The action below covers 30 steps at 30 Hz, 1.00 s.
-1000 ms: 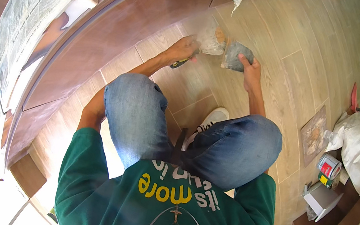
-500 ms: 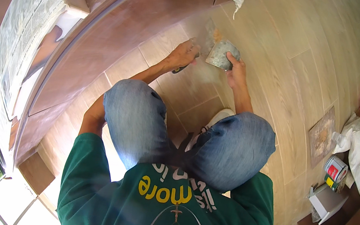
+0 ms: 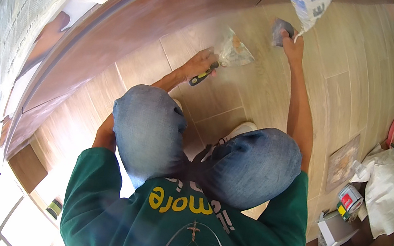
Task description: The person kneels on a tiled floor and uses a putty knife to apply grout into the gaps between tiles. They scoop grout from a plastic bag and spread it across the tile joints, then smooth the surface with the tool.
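Right hand now reached out to 1 o'clock, grasping grey sponge block; left hand clenched on black-and-yellow-handled scraper beside clear plastic bag on wood-look tile floor.

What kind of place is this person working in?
Probably a room under renovation: a wood-look tiled floor dusted with pale smears, a putty knife in the left hand, and sacks and tins along the side.

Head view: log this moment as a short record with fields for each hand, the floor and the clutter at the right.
Posture: crouched, knees bent, both arms reaching forward
Left hand: grip on a putty knife with a black and yellow handle, blade flat on the floor
Right hand: holds a grey sponge on the floor
Floor: pale wood-look tiles, whitish haze
Right side: white sack, small tin, cardboard box
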### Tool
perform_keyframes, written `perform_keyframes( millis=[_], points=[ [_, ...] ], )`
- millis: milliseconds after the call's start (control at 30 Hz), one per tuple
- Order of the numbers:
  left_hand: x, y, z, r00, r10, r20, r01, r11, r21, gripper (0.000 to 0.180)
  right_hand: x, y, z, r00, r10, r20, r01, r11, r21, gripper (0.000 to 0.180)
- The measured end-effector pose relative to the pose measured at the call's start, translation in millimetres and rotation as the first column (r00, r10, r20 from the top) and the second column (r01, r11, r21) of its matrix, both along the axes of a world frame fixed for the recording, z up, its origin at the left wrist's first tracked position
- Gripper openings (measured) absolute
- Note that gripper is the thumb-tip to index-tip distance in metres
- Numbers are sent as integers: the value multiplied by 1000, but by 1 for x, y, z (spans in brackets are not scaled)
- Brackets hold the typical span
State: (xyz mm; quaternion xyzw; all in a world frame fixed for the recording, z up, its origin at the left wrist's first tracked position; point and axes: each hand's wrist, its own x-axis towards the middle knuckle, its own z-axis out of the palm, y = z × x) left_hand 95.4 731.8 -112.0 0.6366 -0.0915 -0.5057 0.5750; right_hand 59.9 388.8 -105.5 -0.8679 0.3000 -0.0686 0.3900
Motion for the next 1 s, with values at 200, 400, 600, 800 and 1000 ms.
perform_keyframes(
  millis=[200, 400, 600, 800, 1000],
  points=[
    [-11, 10, 9, 999, 42, 2, -41, 997, -59, 25, 53, -6, -36, 948, 313, -63, -283, 729, -624, 30],
    [-4, 13, 19, 999, 44, -15, -45, 998, -41, 26, 72, 21, -49, 933, 175, -315, -356, 581, -732, 30],
    [-2, 12, 16, 997, 32, -64, -33, 999, -24, 25, 56, 45, -53, 928, 204, -313, -373, 524, -765, 36],
    [-4, 10, 11, 998, 5, -62, -7, 999, -34, 26, 55, 17, -38, 963, 157, -221, -267, 687, -676, 37],
    [-3, 15, 17, 997, 27, -70, -28, 999, -23, 25, 43, 40, -51, 924, 194, -330, -381, 546, -746, 40]
  ],
)
